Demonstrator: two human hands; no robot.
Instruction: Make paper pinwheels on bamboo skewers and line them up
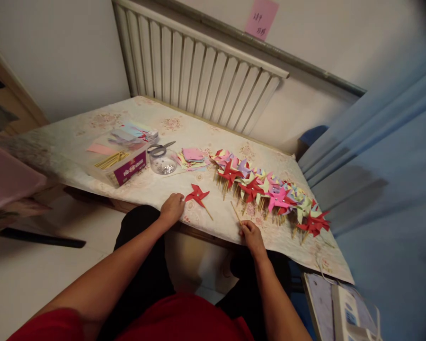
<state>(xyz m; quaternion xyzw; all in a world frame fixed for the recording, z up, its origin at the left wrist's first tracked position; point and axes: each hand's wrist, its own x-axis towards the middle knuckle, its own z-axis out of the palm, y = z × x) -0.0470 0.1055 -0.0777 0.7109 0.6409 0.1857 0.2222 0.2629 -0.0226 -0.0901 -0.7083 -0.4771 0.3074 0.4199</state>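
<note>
So we've got a thin tan stick (236, 213) pinched between thumb and fingers in our right hand (252, 237), its grip closed, near the table (213, 227)'s front edge. Our left hand (173, 209) is right by a red paper pinwheel (197, 195) lying on the pale floral-covered table; fingers curled, but we can't tell if that grip has hold of anything. Multicoloured paper pinwheels (252, 188) on sticks crowd together to the right.
</note>
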